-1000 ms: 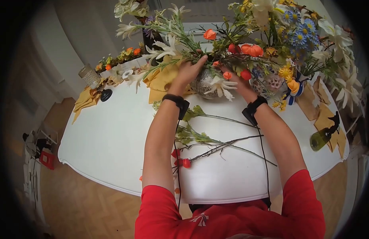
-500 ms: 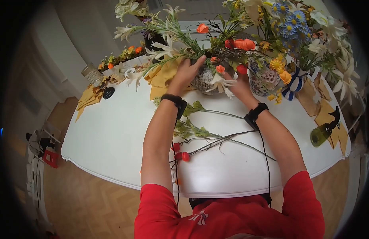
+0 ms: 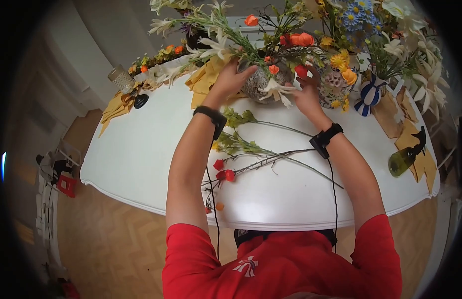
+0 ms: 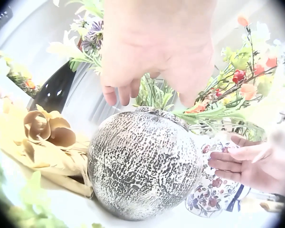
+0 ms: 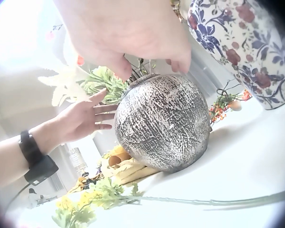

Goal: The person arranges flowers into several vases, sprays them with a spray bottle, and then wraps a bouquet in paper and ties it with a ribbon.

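Observation:
A round, rough-textured grey-white vase (image 3: pixel 258 84) stands on the white table, holding white lilies (image 3: pixel 216 46), orange flowers and greenery. My left hand (image 3: pixel 233 79) is at the vase's left side near the mouth, its fingers spread; in the right wrist view these left fingers (image 5: pixel 104 117) reach right to the vase's upper side. To the right of the vase is my right hand (image 3: pixel 307 94), beside a red bloom (image 3: pixel 301 71). In the left wrist view the right hand's fingers (image 4: pixel 224 165) look extended, in front of the floral-patterned vase (image 4: pixel 206 199).
Loose stems with red flowers (image 3: pixel 230 175) and green leaves lie in front of the vase. Right of it stand a blue-and-white striped vase (image 3: pixel 369 94) and a green spray bottle (image 3: pixel 401 162). Yellow cloth (image 3: pixel 203 82) lies behind left; a glass holder (image 3: pixel 121 79) stands far left.
My right hand has drawn back from among the flowers at the vase's mouth and moved right. The left hand stays by the vase. The head view has shifted slightly.

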`<state>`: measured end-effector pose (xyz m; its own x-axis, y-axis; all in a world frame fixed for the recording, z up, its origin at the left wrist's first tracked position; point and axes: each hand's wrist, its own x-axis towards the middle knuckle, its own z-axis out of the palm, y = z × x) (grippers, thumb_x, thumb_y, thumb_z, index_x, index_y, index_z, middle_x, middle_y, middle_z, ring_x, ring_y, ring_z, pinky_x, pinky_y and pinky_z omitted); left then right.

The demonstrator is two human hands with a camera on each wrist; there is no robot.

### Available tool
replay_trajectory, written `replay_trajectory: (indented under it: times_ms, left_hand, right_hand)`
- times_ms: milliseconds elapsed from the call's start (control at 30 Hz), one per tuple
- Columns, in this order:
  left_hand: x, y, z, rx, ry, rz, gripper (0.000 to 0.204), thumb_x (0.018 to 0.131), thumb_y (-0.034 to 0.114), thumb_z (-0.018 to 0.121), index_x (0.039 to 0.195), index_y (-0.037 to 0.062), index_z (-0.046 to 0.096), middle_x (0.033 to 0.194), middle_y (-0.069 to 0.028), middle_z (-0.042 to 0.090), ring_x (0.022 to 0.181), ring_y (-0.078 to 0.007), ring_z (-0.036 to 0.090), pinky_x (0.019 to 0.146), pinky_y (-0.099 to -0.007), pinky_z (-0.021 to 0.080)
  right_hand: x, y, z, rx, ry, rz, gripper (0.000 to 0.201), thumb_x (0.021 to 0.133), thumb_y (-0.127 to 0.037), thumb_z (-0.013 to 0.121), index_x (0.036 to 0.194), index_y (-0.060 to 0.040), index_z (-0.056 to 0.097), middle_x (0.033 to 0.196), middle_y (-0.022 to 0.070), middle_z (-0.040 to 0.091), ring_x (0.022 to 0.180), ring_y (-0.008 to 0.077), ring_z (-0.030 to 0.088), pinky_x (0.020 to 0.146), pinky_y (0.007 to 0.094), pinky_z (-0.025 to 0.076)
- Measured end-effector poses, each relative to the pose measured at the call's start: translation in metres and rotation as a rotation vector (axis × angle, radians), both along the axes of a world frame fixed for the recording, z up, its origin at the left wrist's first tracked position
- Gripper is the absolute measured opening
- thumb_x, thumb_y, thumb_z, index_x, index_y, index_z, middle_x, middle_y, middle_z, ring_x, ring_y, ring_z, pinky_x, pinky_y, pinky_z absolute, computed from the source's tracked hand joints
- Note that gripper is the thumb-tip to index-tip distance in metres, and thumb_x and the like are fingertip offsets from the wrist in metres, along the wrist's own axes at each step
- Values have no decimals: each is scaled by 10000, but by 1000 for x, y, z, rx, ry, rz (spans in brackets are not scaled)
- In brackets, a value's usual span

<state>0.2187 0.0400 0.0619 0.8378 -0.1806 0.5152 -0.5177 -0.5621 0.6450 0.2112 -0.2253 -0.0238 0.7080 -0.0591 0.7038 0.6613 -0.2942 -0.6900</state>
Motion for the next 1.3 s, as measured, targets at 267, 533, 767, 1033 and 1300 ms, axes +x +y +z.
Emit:
replay_trajectory:
  times_ms: [267,533,767,1033,1300]
  left_hand:
    - [-10,-3,3,43,95,63,879,934,501,743,1558,6,372,1490,-259,506,1259,-314,612,1016,-386,519]
    - [-11,-6,0,-26,87,41,900,933,470,756,1532,-67,352,1489,-258,495,1250,-318,616,1012,-390,525]
    - [-30,-7,-5,-48,70,30,812,904,463,757,1481,-25,460,1426,-303,561,1207,-381,633,1015,-422,509]
    - [-74,-6,39,391,320,31,685,871,500,757,1344,13,669,1281,-235,695,1183,-342,676,1015,-395,519]
    - [-153,-27,63,841,467,-177,290,909,290,740,1054,45,794,966,-103,787,894,-221,746,801,-320,563]
  right_hand:
    - [-26,-9,16,19,389,174,872,878,-83,750,1535,-15,181,1345,284,558,1158,316,664,937,396,558]
    - [-43,-15,20,-83,457,141,884,835,-77,782,1510,-4,215,1267,232,603,1103,278,677,896,384,563]
    - [-57,-20,9,-207,542,162,861,831,-139,808,1505,-2,291,1300,226,617,1093,288,673,910,389,555]
    - [-119,-40,31,-715,541,321,275,867,-188,784,1086,-34,720,989,71,731,853,176,654,815,316,541]
    - [-167,-63,28,-1024,317,264,325,772,-265,825,1019,-68,749,974,107,753,883,274,705,784,384,544]
